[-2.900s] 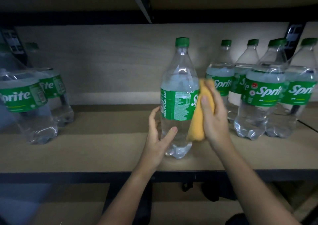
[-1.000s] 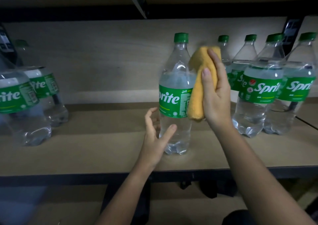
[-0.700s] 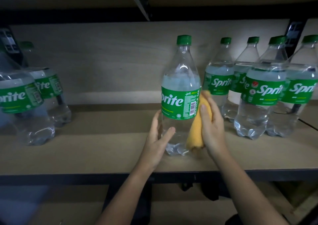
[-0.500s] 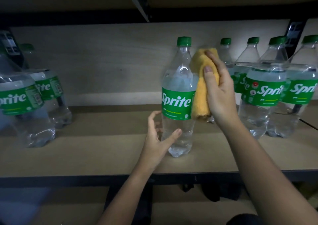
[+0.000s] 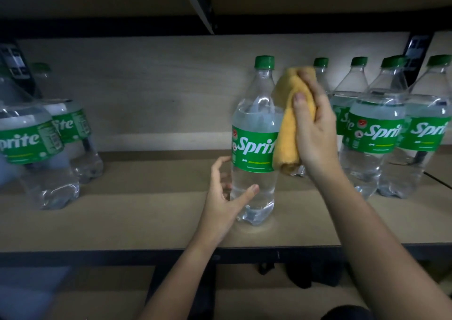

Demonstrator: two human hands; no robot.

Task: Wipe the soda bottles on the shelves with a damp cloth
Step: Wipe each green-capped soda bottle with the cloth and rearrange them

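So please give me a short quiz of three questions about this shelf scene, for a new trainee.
1. True or false: the right hand grips the folded yellow cloth against the upper right side of the clear plastic bottle with the green label at the middle of the wooden shelf.
2. What colour is that bottle's screw cap? A red, B green, C white.
3. Fill in: the left hand is at the bottle's ____ part.

Key: 1 true; 2 B; 3 lower.
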